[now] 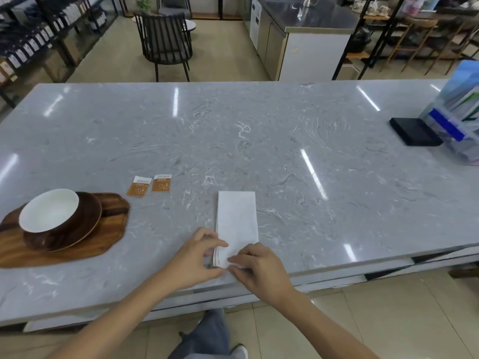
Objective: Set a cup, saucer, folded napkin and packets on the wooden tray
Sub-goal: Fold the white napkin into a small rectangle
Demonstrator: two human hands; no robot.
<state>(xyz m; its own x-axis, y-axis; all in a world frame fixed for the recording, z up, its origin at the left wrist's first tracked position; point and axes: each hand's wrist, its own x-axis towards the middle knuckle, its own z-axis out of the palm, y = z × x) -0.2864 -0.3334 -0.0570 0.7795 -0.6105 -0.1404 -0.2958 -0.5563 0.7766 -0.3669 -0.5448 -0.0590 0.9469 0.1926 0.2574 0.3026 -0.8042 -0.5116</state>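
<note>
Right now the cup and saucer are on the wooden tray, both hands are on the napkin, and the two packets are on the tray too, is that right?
Not quite. The head view shows the two packets lying on the marble counter, beyond the wooden tray, not on it. The rest holds: the cup and saucer sit on the tray, and the left hand and right hand are on the napkin.

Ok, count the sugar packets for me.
2. One packet and a second packet lie side by side on the counter, beyond the wooden tray. None looks hidden.
</note>
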